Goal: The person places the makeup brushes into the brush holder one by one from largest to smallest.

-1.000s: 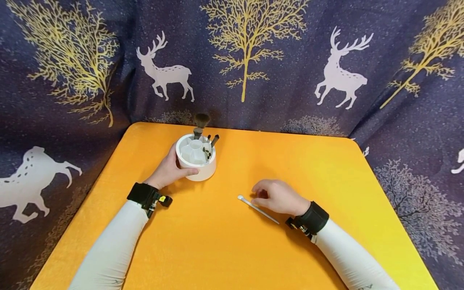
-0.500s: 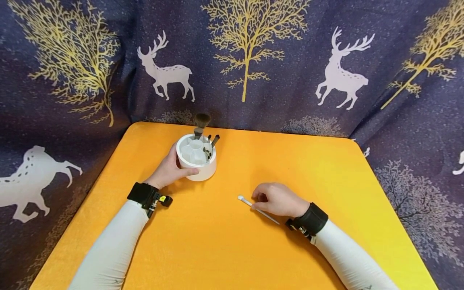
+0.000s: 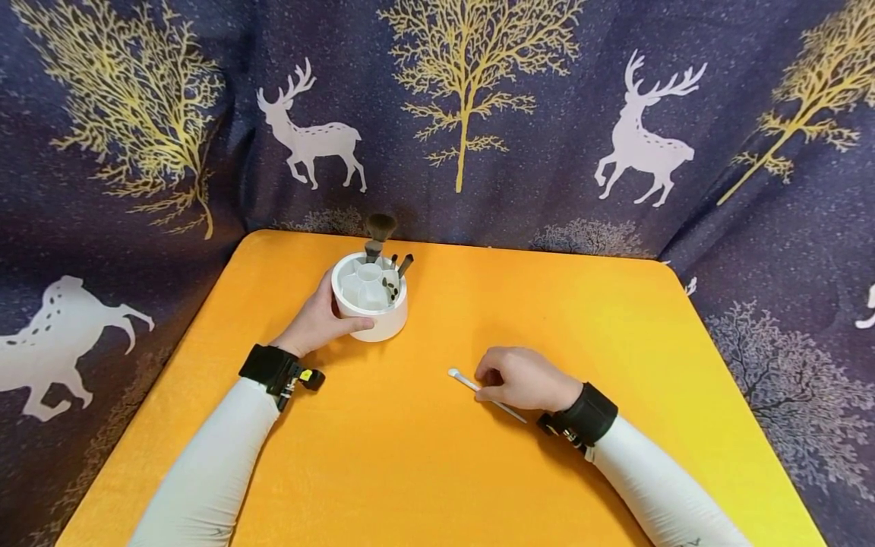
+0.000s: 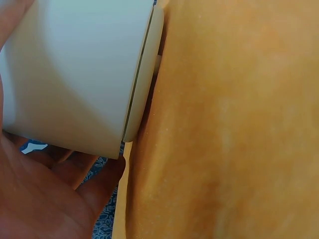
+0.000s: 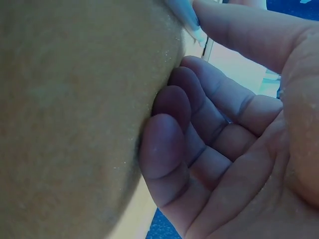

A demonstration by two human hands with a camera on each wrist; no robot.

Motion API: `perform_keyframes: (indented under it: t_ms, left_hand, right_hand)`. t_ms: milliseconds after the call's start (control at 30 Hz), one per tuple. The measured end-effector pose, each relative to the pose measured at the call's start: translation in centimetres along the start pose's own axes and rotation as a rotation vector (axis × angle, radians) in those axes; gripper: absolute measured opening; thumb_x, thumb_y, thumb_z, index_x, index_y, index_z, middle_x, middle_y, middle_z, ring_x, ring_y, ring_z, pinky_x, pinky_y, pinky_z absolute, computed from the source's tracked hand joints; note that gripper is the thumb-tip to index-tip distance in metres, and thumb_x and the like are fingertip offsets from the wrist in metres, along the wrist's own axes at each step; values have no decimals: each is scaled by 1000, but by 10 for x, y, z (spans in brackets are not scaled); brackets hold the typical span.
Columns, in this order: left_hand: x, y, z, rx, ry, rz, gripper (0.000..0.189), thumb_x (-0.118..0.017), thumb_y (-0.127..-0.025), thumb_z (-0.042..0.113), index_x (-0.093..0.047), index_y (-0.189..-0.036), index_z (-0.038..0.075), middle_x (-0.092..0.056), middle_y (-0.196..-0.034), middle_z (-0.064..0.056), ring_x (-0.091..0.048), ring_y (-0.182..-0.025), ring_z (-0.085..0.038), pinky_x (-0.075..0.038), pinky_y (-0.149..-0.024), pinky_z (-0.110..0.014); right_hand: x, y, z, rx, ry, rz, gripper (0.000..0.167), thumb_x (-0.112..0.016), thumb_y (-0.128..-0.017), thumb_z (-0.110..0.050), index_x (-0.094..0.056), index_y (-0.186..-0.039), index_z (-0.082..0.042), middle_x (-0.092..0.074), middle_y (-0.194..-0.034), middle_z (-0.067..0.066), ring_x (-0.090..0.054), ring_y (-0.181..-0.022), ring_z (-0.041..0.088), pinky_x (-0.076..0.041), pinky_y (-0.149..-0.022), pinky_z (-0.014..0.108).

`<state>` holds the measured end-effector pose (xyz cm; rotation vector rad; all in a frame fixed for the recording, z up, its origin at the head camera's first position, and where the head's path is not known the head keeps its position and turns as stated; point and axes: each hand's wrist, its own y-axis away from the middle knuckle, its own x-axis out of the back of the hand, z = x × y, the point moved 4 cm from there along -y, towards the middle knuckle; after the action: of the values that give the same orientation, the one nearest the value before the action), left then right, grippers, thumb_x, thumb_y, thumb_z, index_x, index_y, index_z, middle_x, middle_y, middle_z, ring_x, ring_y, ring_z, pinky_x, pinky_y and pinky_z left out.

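Note:
My left hand (image 3: 319, 323) grips a round white brush holder (image 3: 376, 325) from its left side, thumb across the front. Inside it are clear compartments and several dark-bristled makeup brushes (image 3: 380, 226). The left wrist view shows the holder's smooth wall (image 4: 82, 74) and a thin base (image 4: 145, 79) on the table. My right hand (image 3: 526, 378) is low over a slim white stick (image 3: 511, 412) with a wider rounded end, lying slantwise on the table. In the right wrist view the thumb touches the stick (image 5: 185, 14); the curled fingers rest on the table, apart from the thumb.
A yellow-orange cloth covers the table (image 3: 383, 456). Behind it and at both sides hangs a dark blue curtain (image 3: 519, 182) with white deer and gold trees. Each wrist wears a black band (image 3: 589, 412) with a small camera.
My right hand has come slightly down and closer, so its thumb now overlaps the white stick. The left hand and the brush holder have stayed in place.

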<state>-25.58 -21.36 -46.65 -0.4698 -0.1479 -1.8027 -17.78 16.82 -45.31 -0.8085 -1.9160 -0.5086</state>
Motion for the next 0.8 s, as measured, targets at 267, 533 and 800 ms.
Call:
perform_keyframes:
  t_ms: [267, 533, 800]
  left_hand:
    - [0, 0, 0, -8, 10, -2, 124, -101, -86, 20, -17, -177, 18, -38, -173, -12, -45, -151, -35, -34, -129, -57]
    - [0, 0, 0, -6, 18, -5, 125, -101, -86, 19, -17, -178, 19, -38, -173, -11, -44, -152, -35, -33, -129, -56]
    - [0, -1, -3, -5, 2, -3, 125, -101, -85, 21, -17, -178, 20, -38, -173, -11, -44, -152, -35, -33, -129, -57]
  right_hand:
    - [-4, 0, -2, 28, 29, 9, 15, -91, -96, -28, -78, -101, -23, -64, -91, -15, -55, -78, 2, -51, -71, 26]
    - [-6, 0, -4, 28, 39, -5, 8, -87, -99, -25, -79, -101, -24, -62, -90, -16, -53, -77, 4, -49, -72, 26]
    - [-7, 0, -7, 50, 55, 7, 5, -83, -100, -17, -79, -100, -20, -61, -89, -14, -51, -76, 5, -48, -72, 27]
